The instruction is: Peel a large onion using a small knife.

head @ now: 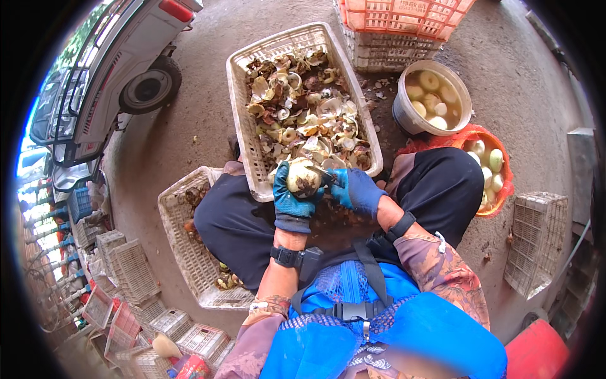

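Note:
My left hand [292, 192], in a blue-and-teal coated glove, is wrapped around a pale, partly peeled onion [304, 179] with brown, dirty patches. Close on its right, my right hand [352, 188] wears a matching glove and grips a small knife [330, 175]. The blade is at the onion's right side, mostly hidden by the fingers. Both hands are over the near end of a white plastic crate [233, 90], which holds a heap of onion skins and trimmings [307, 113].
A bucket [400, 102] holds peeled onions in cloudy water. Below it, a red mesh bag [505, 184] contains more onions. Another crate [177, 227] lies by my left knee. Stacked crates [393, 47] stand at the back. A three-wheeled vehicle [123, 71] is parked at left.

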The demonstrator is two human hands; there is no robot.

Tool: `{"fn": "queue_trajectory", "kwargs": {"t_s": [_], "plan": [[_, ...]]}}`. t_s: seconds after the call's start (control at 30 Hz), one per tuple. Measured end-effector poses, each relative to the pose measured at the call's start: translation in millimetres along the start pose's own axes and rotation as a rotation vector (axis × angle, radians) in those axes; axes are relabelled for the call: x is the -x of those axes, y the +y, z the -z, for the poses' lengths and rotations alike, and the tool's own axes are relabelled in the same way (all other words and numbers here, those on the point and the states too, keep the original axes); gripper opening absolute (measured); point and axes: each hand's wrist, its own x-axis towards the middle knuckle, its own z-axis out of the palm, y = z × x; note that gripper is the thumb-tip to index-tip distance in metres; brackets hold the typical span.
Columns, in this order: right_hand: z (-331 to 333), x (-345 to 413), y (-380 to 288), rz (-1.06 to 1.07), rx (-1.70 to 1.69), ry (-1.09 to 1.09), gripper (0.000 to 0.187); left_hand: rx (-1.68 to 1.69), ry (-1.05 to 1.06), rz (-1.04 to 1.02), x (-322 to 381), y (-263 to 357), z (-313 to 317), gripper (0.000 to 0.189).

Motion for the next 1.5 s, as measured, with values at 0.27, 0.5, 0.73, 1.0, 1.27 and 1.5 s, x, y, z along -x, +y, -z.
{"fn": "queue_trajectory", "kwargs": {"t_s": [0.27,0.5,0.73,1.0,1.27,1.5], "plan": [[-5.9,-8.0,10.4,0.096,0.005,-0.002,0.026,0.094,-0.177,0.072,-2.8,5.9,18.1,0.043],[-28.6,-17.6,18.7,0.115,-0.374,-0.034,0.020,0.110,-0.193,-0.013,-3.1,4.0,17.4,0.046],[1.7,-3.6,-28.0,0.189,0.826,0.210,0.035,0.110,-0.205,-0.003,0.8,11.5,28.9,0.045],[-23.8,-4.3,-27.0,-0.014,0.175,0.259,0.030,0.200,-0.094,-0.009,-1.4,12.3,13.3,0.046],[-5.3,-8.2,-18.7,0.207,0.596,0.291,0.043,0.222,-0.171,0.017,2.7,15.2,8.5,0.047],[-1.6,-11.2,-11.5,0.405,0.657,0.443,0.043,0.231,-0.240,0.164,10.9,5.0,1.3,0.051]]}}
